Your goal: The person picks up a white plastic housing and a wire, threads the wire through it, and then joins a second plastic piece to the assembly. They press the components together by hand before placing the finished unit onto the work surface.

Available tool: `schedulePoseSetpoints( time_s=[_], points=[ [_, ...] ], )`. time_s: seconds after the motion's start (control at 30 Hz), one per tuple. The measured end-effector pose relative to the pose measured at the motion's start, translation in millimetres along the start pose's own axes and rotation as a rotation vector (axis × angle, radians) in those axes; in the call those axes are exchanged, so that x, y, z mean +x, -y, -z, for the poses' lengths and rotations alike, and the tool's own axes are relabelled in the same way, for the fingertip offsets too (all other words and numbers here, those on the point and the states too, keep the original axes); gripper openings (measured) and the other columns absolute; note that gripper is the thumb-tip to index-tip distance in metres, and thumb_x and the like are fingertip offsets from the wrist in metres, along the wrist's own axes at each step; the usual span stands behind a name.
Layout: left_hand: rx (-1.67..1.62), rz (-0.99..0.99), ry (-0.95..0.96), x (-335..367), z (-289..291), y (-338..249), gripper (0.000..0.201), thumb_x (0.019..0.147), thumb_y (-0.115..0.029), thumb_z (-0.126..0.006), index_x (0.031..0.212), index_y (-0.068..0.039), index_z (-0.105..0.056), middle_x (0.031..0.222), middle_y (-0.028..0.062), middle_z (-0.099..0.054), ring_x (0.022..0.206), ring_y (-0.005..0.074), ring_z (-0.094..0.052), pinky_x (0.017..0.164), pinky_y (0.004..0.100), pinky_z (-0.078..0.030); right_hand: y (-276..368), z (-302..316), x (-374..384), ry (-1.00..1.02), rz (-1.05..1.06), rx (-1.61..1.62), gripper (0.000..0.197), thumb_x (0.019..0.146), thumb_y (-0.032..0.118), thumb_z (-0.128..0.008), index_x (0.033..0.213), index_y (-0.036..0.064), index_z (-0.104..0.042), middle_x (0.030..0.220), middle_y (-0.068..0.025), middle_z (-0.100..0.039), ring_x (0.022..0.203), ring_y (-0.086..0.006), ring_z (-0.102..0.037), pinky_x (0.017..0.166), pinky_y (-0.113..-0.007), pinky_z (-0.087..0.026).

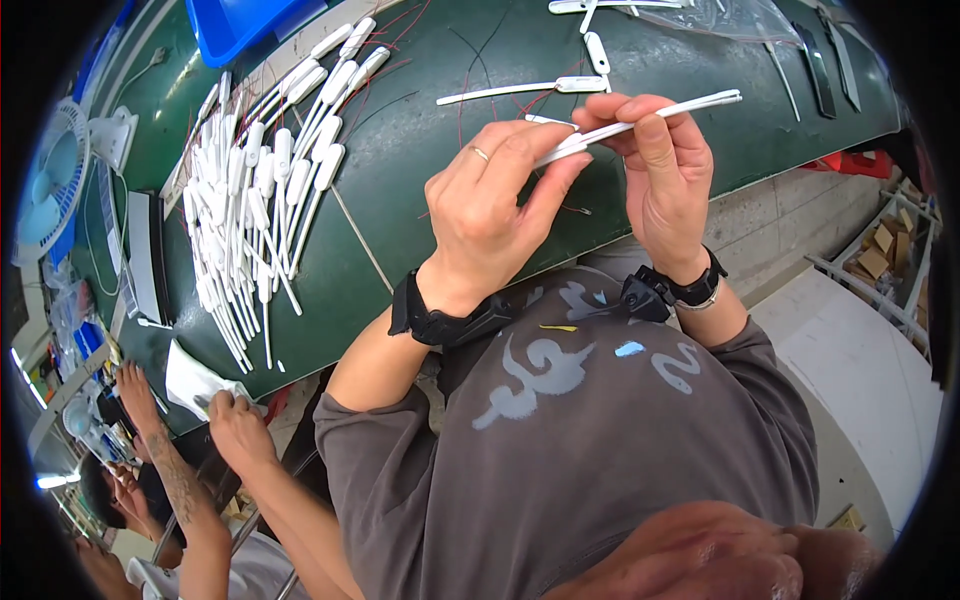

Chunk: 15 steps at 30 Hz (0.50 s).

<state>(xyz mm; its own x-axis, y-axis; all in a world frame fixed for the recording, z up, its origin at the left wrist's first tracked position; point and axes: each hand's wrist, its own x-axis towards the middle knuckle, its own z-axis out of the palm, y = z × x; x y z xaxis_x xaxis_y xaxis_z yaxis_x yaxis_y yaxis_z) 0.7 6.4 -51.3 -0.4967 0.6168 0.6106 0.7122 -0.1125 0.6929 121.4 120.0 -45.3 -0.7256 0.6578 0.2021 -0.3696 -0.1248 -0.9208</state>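
Note:
A slender white plastic stick [700, 103] is held up over the green table, its thin end pointing right and seeming doubled at the tip. My left hand [480, 205] pinches its left end between thumb and fingers. Thumb and fingers of my right hand [668, 185] close around its middle. Just beyond my hands lie similar white sticks [578, 85] with a wider oval head and fine red wires. To the left of my left hand spreads a large heap of such white sticks [265, 185], some with red wires trailing from them.
A blue bin [245, 25] stands at the far left edge of the green table [400, 150]. Clear plastic bags [730, 18] and dark strips [815, 75] lie far right. At left are a fan [50, 185] and another person's hands [240, 430] by a white cloth-like piece [195, 380].

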Motion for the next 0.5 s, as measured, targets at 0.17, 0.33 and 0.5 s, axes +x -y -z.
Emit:
schedulePoseSetpoints(
  time_s=[0.17,0.33,0.5],
  points=[
    [-0.011,-0.027,0.059,1.9,7.1,-3.2,0.021,0.077,-0.004,-0.079,0.095,-0.002,-0.069,0.085,0.0085,-0.070,0.072,0.0188,-0.066,0.059,0.0262,-0.053,-1.6,6.3,-1.4,0.033,0.000,-0.032,0.023,0.103,0.018,-0.048,0.110,-0.0002,-0.059,0.110,-0.0186,-0.065,0.103,-0.0277,-0.065,0.089,-0.037,-0.052],
    [-0.033,-0.045,0.081,0.6,7.0,-2.9,0.021,0.075,-0.005,-0.079,0.094,-0.003,-0.069,0.082,0.0075,-0.069,0.070,0.0195,-0.065,0.059,0.0279,-0.053,5.4,9.5,-3.0,0.048,-0.022,-0.084,0.018,0.097,0.013,-0.059,0.106,-0.0017,-0.064,0.109,-0.0152,-0.066,0.096,-0.0201,-0.065,0.083,-0.031,-0.053],
    [-0.046,-0.117,0.031,-3.2,6.4,-6.5,0.023,0.071,-0.009,-0.080,0.090,-0.005,-0.069,0.077,0.0053,-0.066,0.065,0.0208,-0.064,0.056,0.0299,-0.051,19.5,12.0,-5.9,0.197,-0.027,-0.330,0.015,0.091,0.010,-0.066,0.099,-0.0017,-0.066,0.107,-0.0133,-0.062,0.096,-0.0205,-0.061,0.081,-0.030,-0.050]
  ],
)
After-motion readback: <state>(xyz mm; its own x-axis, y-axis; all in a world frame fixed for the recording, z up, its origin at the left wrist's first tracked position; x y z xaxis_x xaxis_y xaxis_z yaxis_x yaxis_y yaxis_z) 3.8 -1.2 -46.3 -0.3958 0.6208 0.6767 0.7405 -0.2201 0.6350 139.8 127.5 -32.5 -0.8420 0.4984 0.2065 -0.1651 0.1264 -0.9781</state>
